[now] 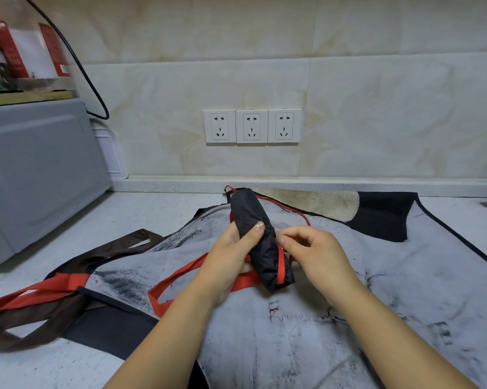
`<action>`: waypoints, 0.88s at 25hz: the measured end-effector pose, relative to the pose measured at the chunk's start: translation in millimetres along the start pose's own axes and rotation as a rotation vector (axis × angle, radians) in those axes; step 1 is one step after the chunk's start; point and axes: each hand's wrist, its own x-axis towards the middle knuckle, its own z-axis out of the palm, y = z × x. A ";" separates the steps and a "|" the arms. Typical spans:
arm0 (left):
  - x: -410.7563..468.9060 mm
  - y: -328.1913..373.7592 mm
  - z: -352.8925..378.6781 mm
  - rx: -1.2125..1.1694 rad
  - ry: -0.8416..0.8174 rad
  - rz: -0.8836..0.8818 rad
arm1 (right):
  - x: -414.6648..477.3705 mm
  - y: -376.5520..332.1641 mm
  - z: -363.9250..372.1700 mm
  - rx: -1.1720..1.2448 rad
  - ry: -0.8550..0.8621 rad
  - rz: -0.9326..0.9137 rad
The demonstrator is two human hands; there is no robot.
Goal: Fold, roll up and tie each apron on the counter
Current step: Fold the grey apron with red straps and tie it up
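A black apron rolled into a tight bundle (pixel 250 217) is held above the counter, its far end pointing at the wall. My left hand (pixel 231 256) grips the roll around its middle, thumb on top. My right hand (pixel 315 248) pinches a thin red strap (pixel 292 210) beside the roll. A wider red strap (pixel 180 275) loops from under the roll toward the lower left. Beneath lies a flat grey-and-black printed apron (pixel 377 290) spread over the counter.
A grey microwave (pixel 37 169) stands at the left with boxes on top and a black cable (pixel 93 88) hanging behind. Brown and red straps (pixel 40 299) trail at the lower left. Three wall sockets (pixel 252 126) sit on the tiled wall. Pale counter (pixel 141 209) shows between.
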 end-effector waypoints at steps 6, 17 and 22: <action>-0.7 1.1 6.4 -0.158 -0.054 -0.074 | 0.5 3.9 8.3 0.293 0.036 0.201; -2.9 3.9 10.6 -0.379 -0.123 -0.129 | 6.3 19.2 6.0 0.678 -0.324 0.343; 0.3 -0.2 12.9 -0.204 0.000 -0.089 | -1.7 8.3 11.2 0.518 -0.120 0.133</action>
